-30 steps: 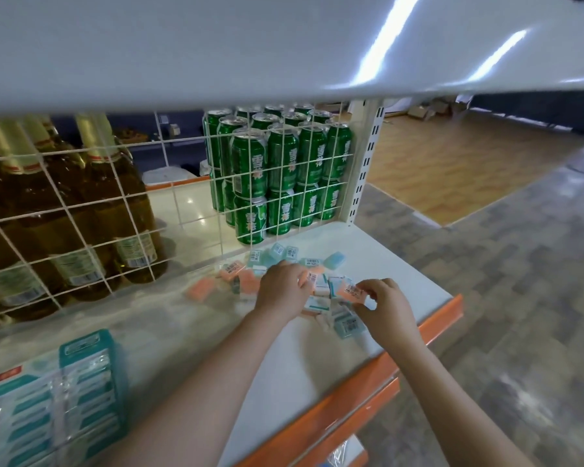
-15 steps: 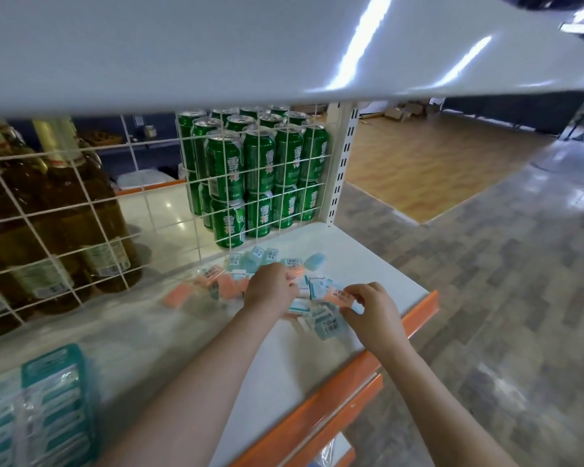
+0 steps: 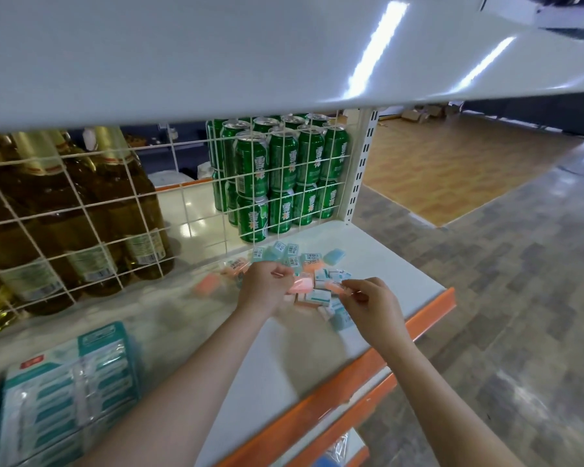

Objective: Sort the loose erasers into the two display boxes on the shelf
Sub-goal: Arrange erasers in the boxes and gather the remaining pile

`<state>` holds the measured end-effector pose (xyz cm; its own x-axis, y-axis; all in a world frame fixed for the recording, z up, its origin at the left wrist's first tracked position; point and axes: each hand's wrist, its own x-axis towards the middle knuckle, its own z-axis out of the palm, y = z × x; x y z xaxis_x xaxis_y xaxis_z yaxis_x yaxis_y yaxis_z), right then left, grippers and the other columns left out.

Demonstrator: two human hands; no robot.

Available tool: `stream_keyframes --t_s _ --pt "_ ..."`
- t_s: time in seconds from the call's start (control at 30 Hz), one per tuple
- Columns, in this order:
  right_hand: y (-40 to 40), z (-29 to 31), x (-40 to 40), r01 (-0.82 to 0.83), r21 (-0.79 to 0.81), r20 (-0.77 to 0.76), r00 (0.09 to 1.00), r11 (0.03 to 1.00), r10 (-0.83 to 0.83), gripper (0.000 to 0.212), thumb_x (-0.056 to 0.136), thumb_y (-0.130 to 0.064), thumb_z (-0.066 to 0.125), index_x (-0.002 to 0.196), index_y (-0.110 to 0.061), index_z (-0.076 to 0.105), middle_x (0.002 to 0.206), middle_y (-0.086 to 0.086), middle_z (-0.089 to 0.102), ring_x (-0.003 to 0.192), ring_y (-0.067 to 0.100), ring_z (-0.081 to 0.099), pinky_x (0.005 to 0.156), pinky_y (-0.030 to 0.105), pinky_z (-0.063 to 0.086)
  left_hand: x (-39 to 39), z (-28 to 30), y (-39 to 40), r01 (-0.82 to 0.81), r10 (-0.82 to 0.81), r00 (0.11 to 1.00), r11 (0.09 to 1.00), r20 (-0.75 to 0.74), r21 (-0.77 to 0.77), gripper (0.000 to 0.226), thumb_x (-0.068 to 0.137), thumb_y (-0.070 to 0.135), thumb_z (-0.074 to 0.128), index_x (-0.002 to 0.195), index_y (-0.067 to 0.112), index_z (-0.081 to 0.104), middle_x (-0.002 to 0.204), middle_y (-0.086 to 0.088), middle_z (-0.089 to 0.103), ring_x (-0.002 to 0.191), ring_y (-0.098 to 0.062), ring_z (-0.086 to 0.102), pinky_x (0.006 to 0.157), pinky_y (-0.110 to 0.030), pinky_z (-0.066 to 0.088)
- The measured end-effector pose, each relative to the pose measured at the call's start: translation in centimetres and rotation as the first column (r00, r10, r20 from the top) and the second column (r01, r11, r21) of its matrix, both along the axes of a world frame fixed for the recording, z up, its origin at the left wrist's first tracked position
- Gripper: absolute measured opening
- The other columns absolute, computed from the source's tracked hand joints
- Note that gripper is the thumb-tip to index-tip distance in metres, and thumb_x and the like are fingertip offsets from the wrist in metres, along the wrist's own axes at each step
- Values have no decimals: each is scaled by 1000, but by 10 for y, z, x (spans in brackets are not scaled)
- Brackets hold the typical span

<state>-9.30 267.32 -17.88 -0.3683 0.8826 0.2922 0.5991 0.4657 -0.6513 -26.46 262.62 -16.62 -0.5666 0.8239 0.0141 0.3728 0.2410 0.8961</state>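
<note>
Erasers [image 3: 309,264], pink and pale blue and most bearing barcode labels, lie in a loose heap on the white shelf [image 3: 385,264] near its right end, just in front of a white wire grid [image 3: 169,210]. Left hand [image 3: 267,286], fingers curled, holds a pink eraser [image 3: 300,285] above the heap's left side. Right hand [image 3: 371,305], fingers curled, pinches a pink eraser [image 3: 338,287] over the heap's near edge. One blurred pink piece [image 3: 207,284] lies apart to the left. Display boxes [image 3: 61,396], teal and white, stand on the same shelf at far left, well apart from the heap. Behind the grid stand green cans [image 3: 277,176], stacked in two tiers, and amber bottles [image 3: 81,210]. An orange strip [image 3: 429,313] edges the shelf front.
</note>
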Motion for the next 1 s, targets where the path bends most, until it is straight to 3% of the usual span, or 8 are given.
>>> stream_keyframes --t_s 0.1,0.2,0.37,0.47,0.57,0.77,0.87,1.0 --pt "-10 1 -5 -26 3 -46 999 1000 26 21 89 -20 60 104 -9 69 81 -13 49 76 8 52 67 2 35 -3 0 -17 14 -17 993 999 115 33 14 86 3 54 83 12 64 88 -7 67 55 -14 65 46 -15 43" --pt "-19 1 -10 -47 -26 -115 992 999 44 17 86 -14 63 100 -9 71 85 -4 55 77 11 55 67 -2 35 -5 2 -38 14 -26 982 998 187 64 23 87 1 50 75 19 57 76 0 62 43 -1 60 45 -15 40" --pt "-36 3 -18 -129 -122 -234 967 984 98 19 82 -5 64 99 -12 69 94 0 58 85 14 61 78 13 48 -9 1 -68 -6 -20 976 993 219 117 22 86 -2 50 82 17 61 74 0 61 48 1 61 48 -10 42" --pt "-47 4 -20 -182 -134 -272 952 974 140 23 82 0 63 103 -10 67 97 -1 58 87 10 60 79 10 47 -11 1 -82 -15 -14 979 990 204 138 26 84 -3 53 80 21 61 75 0 62 50 1 60 52 -10 43" --pt "-54 3 -23 -207 -112 -273 947 972 170 22 84 -4 63 104 -12 68 97 -3 61 91 13 60 83 19 49 -14 1 -93 -35 7 982 989 189 141 28 83 -5 54 80 22 62 79 0 63 57 -6 62 59 -16 45" --pt "-65 5 -29 -190 -154 -272 952 970 143 9 90 -15 58 87 -15 67 74 -8 63 69 10 62 66 25 50 -21 2 -112 -56 30 983 989 178 140 27 82 -5 57 82 21 62 79 -1 63 59 -8 63 53 -9 43" --pt "-70 5 -33 -201 -202 -323 938 958 129 11 91 -10 55 89 -11 66 68 -7 61 57 0 59 59 16 49 -23 2 -120 -63 32 980 987 196 149 23 84 -3 57 83 20 61 79 -1 63 51 1 61 51 -7 42" --pt "-76 5 -36 -257 -271 -414 901 928 129 13 90 -3 55 94 -12 64 73 -2 63 55 -1 59 58 9 47 -24 2 -128 -61 24 976 985 217 164 25 84 -4 56 82 20 61 78 -3 62 49 2 61 49 -9 41"
